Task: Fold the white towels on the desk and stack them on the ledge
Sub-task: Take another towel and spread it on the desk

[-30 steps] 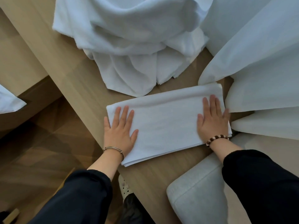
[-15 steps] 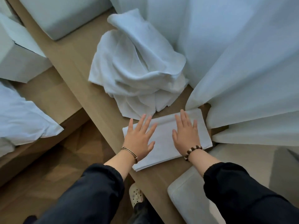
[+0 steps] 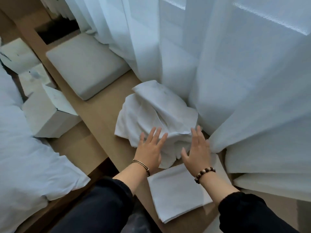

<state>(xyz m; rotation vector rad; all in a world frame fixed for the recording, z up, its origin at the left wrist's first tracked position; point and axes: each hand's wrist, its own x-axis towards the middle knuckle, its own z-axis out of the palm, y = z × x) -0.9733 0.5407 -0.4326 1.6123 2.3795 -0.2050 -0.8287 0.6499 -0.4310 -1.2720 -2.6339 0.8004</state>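
I logged the folded towel (image 3: 176, 194) flat on the counter (image 3: 101, 115), at the counter's near edge; the crumpled towel pile (image 3: 156, 111) lay just beyond the folded towel, its hem reaching that towel's far edge. The left hand (image 3: 149, 152) was above the folded towel's far left corner, fingers (image 3: 155, 133) straight and spread, holding nothing; the right hand (image 3: 197, 153) was above its far right side, fingers (image 3: 196, 133) straight and apart, holding nothing. Both palms faced down over the pile's near edge; I could not confirm contact. The curtain (image 3: 235, 81) hung right of the folded towel; a cushion (image 3: 85, 64) lay well beyond it.
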